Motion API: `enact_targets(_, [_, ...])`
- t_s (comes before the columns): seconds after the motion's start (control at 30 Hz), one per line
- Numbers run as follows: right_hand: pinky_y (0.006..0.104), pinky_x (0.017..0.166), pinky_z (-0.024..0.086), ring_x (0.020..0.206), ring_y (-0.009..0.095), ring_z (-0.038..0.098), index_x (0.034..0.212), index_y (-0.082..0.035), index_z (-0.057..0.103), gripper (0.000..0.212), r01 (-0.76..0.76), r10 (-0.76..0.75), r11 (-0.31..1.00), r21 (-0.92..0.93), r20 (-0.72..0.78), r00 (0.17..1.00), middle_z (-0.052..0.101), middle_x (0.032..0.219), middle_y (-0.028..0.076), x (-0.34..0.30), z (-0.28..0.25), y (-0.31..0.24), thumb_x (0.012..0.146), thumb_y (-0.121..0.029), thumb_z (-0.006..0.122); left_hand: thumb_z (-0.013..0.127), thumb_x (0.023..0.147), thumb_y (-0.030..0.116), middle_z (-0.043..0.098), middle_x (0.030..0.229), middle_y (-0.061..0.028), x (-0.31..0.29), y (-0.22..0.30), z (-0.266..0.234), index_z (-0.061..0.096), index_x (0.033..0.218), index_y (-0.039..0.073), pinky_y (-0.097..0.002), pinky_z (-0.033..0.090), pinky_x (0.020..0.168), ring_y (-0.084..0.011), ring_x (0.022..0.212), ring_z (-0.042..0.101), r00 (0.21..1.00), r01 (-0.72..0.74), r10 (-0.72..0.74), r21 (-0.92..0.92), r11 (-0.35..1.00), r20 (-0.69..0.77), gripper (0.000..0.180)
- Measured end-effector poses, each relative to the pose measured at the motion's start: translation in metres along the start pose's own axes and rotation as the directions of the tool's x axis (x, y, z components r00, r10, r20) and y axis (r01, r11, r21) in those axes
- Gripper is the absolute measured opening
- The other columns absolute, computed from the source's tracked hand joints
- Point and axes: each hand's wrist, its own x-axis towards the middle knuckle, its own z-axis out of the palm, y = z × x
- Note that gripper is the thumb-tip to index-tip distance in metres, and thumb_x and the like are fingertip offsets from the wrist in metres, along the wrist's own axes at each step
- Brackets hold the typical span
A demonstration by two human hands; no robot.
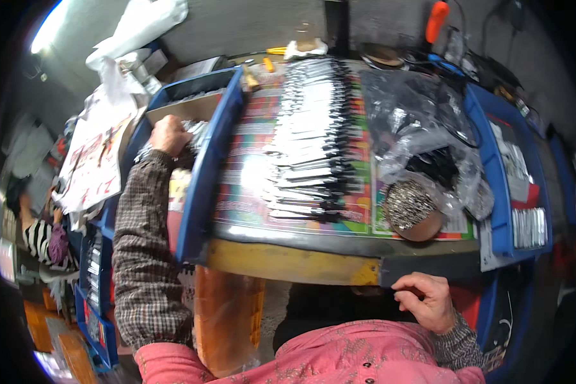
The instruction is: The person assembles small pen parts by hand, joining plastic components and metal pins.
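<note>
My left hand (169, 136) is down inside a long blue bin (206, 182) on the left of the table. Its fingers are curled among shiny metal parts (198, 131), and what they grip is hidden. Low at the front right, just off the table edge, my right hand (425, 299) hangs with loosely bent fingers, thumb and forefinger a little apart and nothing visible between them. Along the table's middle lies a long row of thin metal pieces with dark ends (313, 141), stacked side by side.
Right of the row are a clear plastic bag (403, 115) with dark contents and a round container of small shiny metal parts (411, 206). A second blue bin (502, 185) stands far right. White printed bags (96, 150) lie left; an orange crate (227, 317) sits below the table edge.
</note>
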Motion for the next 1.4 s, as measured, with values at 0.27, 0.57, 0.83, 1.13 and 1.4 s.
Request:
enact_targets(0.27, [0.0343,0.061,0.051,0.07,0.028,0.065,0.091,0.0,0.064,0.012,0.304,-0.341,0.906,-0.295,-0.082,0.937,0.065,0.081,0.013,-0.003,-0.031,-0.002,0.08,-0.003,0.069,0.061,0.073,0.012,0.066,0.086,-0.0185,0.018,-0.048,0.032,0.068,0.098,0.009,-0.046,0.051,0.072,-0.0385,0.084,0.065,0.953,-0.23,0.221,-0.02,0.973,-0.206,0.026])
enact_targets(0.57, [0.0367,0.065,0.051,0.075,0.03,0.065,0.092,0.0,0.064,0.009,0.084,-0.451,0.759,-0.646,-0.429,0.783,0.065,0.084,0.014,-0.024,-0.119,-0.007,0.084,-0.005,0.064,0.059,0.083,0.013,0.061,0.079,-0.0183,0.026,-0.082,0.047,0.053,0.085,0.007,-0.0501,0.045,0.068,-0.0399,0.078,0.06,0.895,-0.269,0.297,0.128,0.955,-0.334,0.008])
enact_targets(0.83, [0.0418,0.073,0.049,0.083,0.032,0.064,0.092,-0.002,0.066,0.013,-0.213,-0.352,0.64,-0.739,-0.528,0.773,0.067,0.089,0.015,-0.013,-0.214,0.043,0.083,-0.01,0.062,0.057,0.087,0.01,0.06,0.077,-0.0161,-0.021,-0.01,-0.004,0.053,0.087,0.002,-0.042,0.046,0.068,-0.0327,0.072,0.06,0.874,-0.326,0.283,-0.045,0.944,-0.396,0.009])
enact_targets(1.13, [0.043,0.091,0.047,0.104,0.032,0.06,0.107,-0.008,0.068,0.029,-0.202,-0.155,0.54,-0.817,-0.332,0.93,0.067,0.102,0.015,0.015,-0.247,0.082,0.08,-0.013,0.062,0.058,0.089,0.0,0.057,0.072,-0.007,-0.102,0.079,-0.039,0.058,0.093,-0.001,-0.0271,0.043,0.057,-0.0086,0.062,0.049,0.85,-0.464,0.298,-0.354,0.812,-0.434,0.004])
enact_targets(1.4, [0.0417,0.083,0.048,0.093,0.03,0.062,0.104,-0.005,0.063,0.028,-0.185,-0.069,0.576,-0.796,-0.273,0.96,0.066,0.091,0.014,0.023,-0.256,0.085,0.077,-0.014,0.064,0.058,0.084,-0.005,0.048,0.068,-0.0044,-0.157,0.137,-0.033,0.059,0.089,0.001,-0.0247,0.037,0.055,-0.0078,0.061,0.041,0.842,-0.505,0.346,-0.38,0.775,-0.415,0.008])
